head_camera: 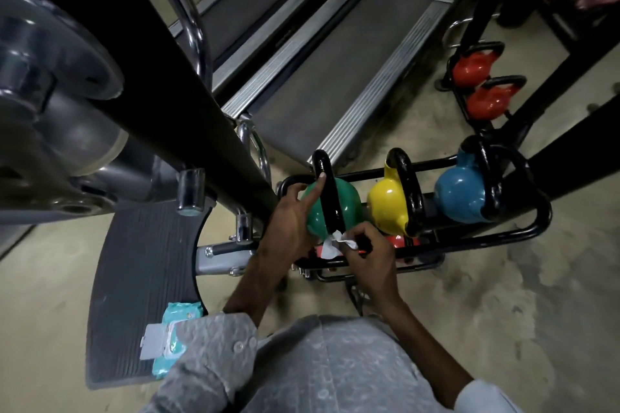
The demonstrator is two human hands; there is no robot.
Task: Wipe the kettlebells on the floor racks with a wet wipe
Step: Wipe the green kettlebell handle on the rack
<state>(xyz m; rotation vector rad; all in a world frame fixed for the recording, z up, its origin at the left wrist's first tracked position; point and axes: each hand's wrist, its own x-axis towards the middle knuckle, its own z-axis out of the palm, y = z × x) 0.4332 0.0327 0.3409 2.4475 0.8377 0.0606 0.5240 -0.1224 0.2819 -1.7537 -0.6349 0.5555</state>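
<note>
- The green kettlebell sits at the left end of the rack, and it is the one being cleaned.
- The left hand rests on the bell's left side. Its forefinger lies straight up the black handle and grips nothing. The other fingers are partly hidden, so whether they steady the bell is hard to say.
- The right hand is at the near foot of that handle, pinching a crumpled white wipe against it.
- The step in hand looks like wiping the handle's lower end, where it meets the green body.
- The yellow kettlebell stands just right of the green one, with the blue kettlebell beyond it. Two red kettlebells sit well off to the far right on another rack.
- The wipe pack, flap open, lies on a mat to the near left of the green bell.
- The next move probably calls for drawing the wipe up along the handle and over the body, then shifting right to the yellow bell.
</note>
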